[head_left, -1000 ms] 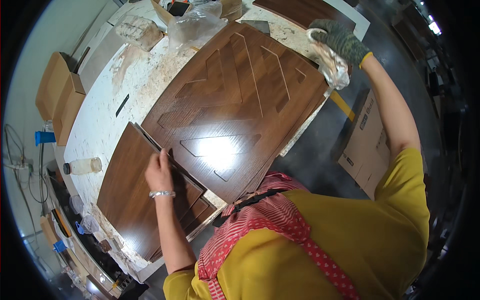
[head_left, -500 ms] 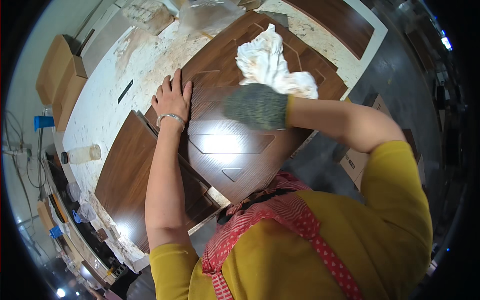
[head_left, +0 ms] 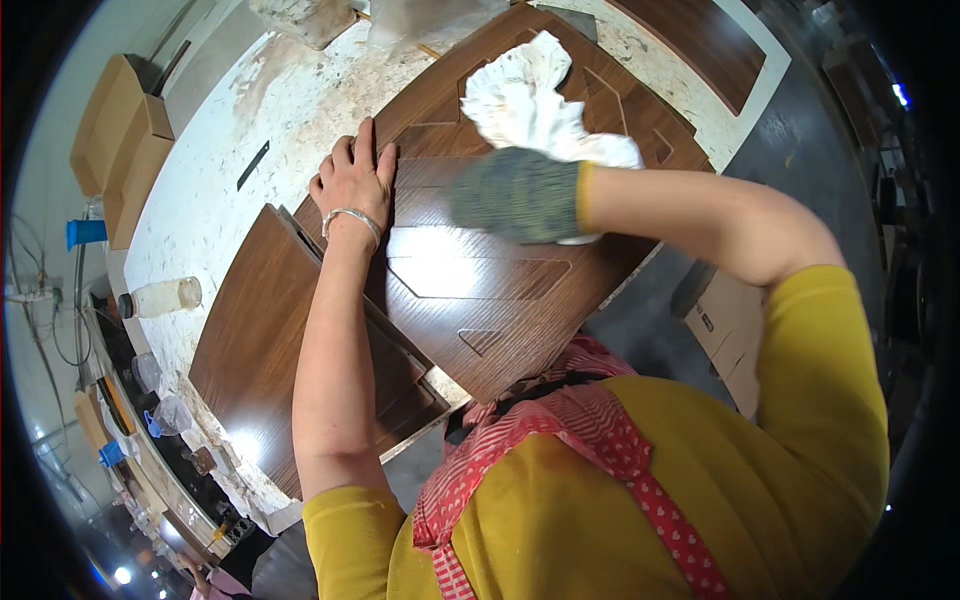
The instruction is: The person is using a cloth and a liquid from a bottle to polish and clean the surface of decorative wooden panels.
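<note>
Flanking the panel (head_left: 480,290) — bottle (head_left: 165,296), cardboard boxes (head_left: 120,140)

The dark brown wooden panel (head_left: 470,290) lies flat on the counter (head_left: 290,110), its glossy face carrying grooved geometric outlines. The crumpled white cloth (head_left: 530,100) rests on the panel's far portion, gripped by the gloved right hand (head_left: 515,195).

Gloved right hand (head_left: 515,193) apparently presses white rag (head_left: 535,100) onto brown panel (head_left: 480,290).
</note>
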Motion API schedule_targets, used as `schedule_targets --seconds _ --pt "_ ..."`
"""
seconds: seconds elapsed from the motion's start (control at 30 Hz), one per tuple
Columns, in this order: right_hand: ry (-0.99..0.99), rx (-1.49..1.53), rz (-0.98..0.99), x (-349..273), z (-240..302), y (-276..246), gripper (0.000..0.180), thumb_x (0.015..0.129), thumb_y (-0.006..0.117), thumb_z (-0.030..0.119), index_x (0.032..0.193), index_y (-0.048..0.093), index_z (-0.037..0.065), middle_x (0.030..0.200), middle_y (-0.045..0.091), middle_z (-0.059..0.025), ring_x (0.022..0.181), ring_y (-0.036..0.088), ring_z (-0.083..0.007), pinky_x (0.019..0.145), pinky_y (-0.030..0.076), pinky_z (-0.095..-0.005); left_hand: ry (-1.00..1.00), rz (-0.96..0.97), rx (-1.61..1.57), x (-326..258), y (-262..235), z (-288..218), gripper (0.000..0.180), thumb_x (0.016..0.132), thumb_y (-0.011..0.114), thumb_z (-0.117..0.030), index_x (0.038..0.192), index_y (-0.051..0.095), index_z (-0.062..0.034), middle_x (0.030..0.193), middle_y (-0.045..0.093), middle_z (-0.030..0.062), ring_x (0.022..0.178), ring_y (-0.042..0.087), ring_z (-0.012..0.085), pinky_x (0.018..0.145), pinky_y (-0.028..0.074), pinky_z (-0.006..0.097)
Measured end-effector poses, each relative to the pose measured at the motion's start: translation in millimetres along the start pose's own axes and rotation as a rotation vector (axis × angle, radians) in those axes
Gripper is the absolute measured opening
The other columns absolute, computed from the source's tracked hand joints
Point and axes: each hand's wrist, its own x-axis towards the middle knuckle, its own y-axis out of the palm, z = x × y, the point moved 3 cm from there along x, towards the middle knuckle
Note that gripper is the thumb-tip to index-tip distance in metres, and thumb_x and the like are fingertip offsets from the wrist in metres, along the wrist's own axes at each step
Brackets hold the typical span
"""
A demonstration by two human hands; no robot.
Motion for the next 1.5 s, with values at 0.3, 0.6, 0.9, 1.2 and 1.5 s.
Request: schedule_targets --seconds 0.3,0.6,0.9,1.2,1.5 --pt "1.127 0.907 0.611 -70 -27 -15 0.016 0.084 0.05 0.013 0.094 0.06 0.006 0.087 0.061 -0.0129 0.082 0.06 -0.0294 0.073 0.048 -0.0384 0.003 -0.032 0.016 -1 0 -5 0.05 0.092 0.038 -0.045 0.135 0.037 -0.0214 0.128 0.046 0.0111 0.116 0.044 0.0291 0.098 0.028 0.047" --pt "0.155 -0.018 -0.077 59 1 30 0.014 0.072 0.054 0.011 0.08 0.063 0.002 0.08 0.064 -0.0159 0.071 0.061 -0.033 0.065 0.048 -0.0415 -0.029 0.014 -0.006 2 1 2 0.05 0.092 0.037 -0.046 0.136 0.037 -0.0215 0.129 0.045 0.0116 0.117 0.044 0.0295 0.098 0.029 0.048" --pt "0.341 0.016 0.088 67 1 31 0.017 0.076 0.055 0.013 0.088 0.064 0.004 0.077 0.064 -0.0155 0.073 0.062 -0.0334 0.068 0.05 -0.042 -0.018 0.015 0.002 2 3 1 0.052 0.091 0.036 -0.049 0.137 0.033 -0.0258 0.132 0.043 0.0124 0.12 0.042 0.0324 0.098 0.03 0.051" --pt "0.41 0.003 0.974 -12 0 -41 0.017 0.073 0.058 0.017 0.08 0.065 0.003 0.077 0.063 -0.0159 0.075 0.062 -0.0311 0.068 0.047 -0.0407 0.041 0.1 0.008 3 -9 12 0.055 0.091 0.034 -0.052 0.136 0.036 -0.0203 0.13 0.046 0.0142 0.116 0.046 0.032 0.095 0.034 0.049" --pt "0.345 0.213 0.366 -9 -21 1 0.011 0.077 0.054 0.014 0.074 0.06 0.006 0.071 0.06 -0.0119 0.066 0.059 -0.0286 0.061 0.046 -0.0367 -0.023 0.236 -0.181 19 -4 58 0.055 0.095 0.024 -0.048 0.108 0.057 -0.0064 0.103 0.061 0.021 0.1 0.055 0.0369 0.087 0.042 0.043"
